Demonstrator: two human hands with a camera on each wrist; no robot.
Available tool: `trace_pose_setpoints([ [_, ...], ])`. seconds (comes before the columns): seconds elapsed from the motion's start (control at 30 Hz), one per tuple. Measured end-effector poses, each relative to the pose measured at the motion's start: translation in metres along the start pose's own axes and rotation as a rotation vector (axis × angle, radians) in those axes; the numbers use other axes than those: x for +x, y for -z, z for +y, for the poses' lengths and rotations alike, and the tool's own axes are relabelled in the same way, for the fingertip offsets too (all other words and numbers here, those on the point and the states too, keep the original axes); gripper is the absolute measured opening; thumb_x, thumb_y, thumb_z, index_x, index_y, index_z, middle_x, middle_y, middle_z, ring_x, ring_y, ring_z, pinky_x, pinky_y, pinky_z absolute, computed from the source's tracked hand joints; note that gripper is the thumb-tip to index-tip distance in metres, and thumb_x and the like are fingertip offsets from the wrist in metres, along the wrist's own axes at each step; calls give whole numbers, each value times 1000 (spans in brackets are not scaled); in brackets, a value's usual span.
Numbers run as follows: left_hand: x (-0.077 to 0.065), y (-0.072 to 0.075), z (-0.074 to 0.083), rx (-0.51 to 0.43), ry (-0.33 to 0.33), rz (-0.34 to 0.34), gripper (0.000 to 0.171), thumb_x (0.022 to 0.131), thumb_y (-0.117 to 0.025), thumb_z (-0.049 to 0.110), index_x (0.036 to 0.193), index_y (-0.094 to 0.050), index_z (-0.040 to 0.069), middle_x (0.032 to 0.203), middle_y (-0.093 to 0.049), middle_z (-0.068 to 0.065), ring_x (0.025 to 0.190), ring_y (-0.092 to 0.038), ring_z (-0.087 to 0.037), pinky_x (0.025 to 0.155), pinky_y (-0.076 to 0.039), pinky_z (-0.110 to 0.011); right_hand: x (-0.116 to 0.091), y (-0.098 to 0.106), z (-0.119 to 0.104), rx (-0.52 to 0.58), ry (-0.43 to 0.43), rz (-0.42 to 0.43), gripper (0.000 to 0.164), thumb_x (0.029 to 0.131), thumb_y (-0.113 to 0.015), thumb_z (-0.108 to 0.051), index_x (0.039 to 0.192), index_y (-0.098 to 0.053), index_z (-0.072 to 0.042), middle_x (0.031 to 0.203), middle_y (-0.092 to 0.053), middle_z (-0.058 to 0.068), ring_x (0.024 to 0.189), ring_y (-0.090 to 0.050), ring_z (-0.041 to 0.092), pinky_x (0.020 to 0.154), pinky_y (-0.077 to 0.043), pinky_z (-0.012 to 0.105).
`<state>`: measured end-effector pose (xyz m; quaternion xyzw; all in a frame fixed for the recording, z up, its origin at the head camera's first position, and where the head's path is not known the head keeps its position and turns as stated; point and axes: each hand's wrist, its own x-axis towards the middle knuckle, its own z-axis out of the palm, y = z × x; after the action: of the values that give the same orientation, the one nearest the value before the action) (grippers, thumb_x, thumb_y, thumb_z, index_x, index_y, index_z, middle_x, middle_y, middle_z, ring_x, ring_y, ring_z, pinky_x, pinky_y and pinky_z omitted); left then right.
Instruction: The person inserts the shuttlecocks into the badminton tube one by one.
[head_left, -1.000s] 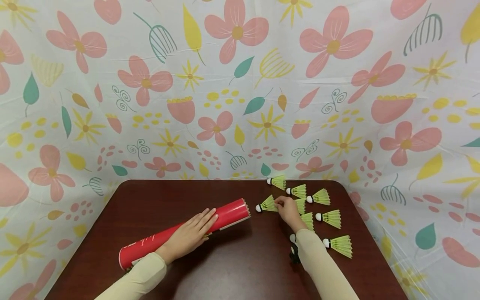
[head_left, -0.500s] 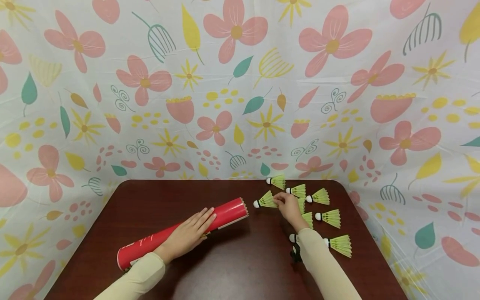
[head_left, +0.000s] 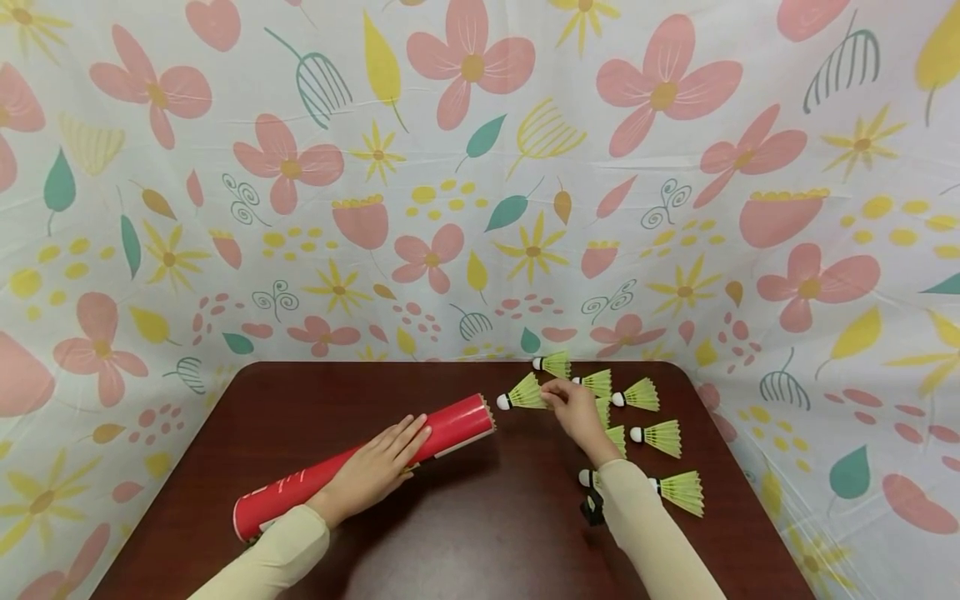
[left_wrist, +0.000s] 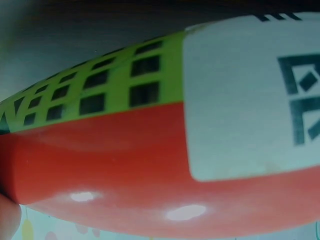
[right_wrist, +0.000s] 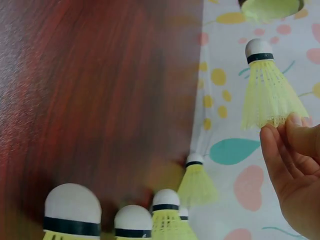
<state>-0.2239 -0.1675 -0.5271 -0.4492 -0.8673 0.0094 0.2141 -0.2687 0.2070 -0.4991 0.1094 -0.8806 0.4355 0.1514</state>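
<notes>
Yellow shuttlecock near red tube

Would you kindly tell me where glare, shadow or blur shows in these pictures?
Head view: pale sheen on the table, dark shadow beside the red tube; left wrist: two white glints on the tube, blur in the upper-left corner; right wrist: greyish sheen at the picture's left edge, the held shuttlecock fairly sharp.

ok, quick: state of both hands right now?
Left hand: open, resting on the red tube.
Right hand: closed, pinching a shuttlecock by the skirt's edge.
</notes>
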Motion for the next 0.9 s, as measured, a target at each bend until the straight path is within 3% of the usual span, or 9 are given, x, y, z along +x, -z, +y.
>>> trace_pose_setpoints([
  [0.53,3,-1,0,-6,-26,26,96,76,-82,26,150,-27,2,156,-24,-16,138,-33,-34,108,-37,-41,-2,-18,-18,44,30,-28,7,89,-65,-4,92,-71,-6,77,-68,6,70,-62,30,59,-48,28],
  [0.9,2,-3,1,2,-26,40,95,76,-82,28,150,-29,2,156,-25,-17,137,-35,-35,107,-38,-41,-5,-33,-23,77,30,-50,6,89,-65,-5,91,-71,-8,76,-67,5,70,-62,29,60,-49,29],
])
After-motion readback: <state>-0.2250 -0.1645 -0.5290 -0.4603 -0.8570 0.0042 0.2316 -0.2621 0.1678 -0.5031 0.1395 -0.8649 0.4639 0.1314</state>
